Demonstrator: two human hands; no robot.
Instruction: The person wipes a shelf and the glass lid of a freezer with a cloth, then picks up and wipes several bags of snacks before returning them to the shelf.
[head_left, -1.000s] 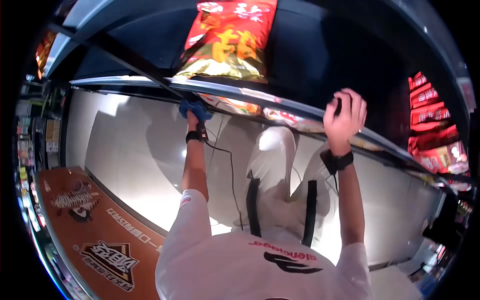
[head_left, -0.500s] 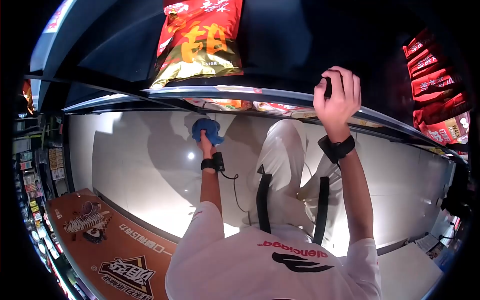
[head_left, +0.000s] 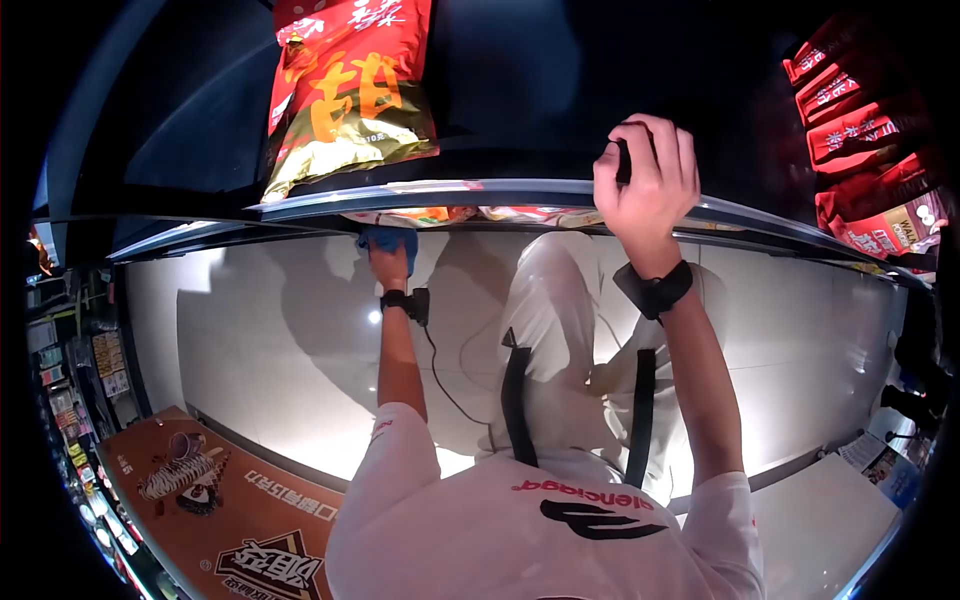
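Note:
My left hand (head_left: 389,268) is closed on a crumpled blue cloth (head_left: 404,240), low down just under the front edge of the shelf (head_left: 530,188). A black band with a small cabled box sits on that wrist. My right hand (head_left: 652,182) is raised at the shelf's front edge, fingers curled, with a dark gap between thumb and forefinger. I cannot tell whether anything is in it. Left of that hand, a large red and gold bag (head_left: 355,95) stands on the dark shelf, near its front edge.
Red packets (head_left: 855,135) stand in a row at the shelf's right end. More packages (head_left: 425,215) show beneath its front edge. Below is the pale tiled floor (head_left: 260,350), with my knees close to the shelf. An orange-brown printed box (head_left: 190,500) stands behind on the left.
My left hand has pushed the blue cloth forward, up to the shelf's lower front. The whole view has shifted a little, and my right hand stays curled at the shelf edge.

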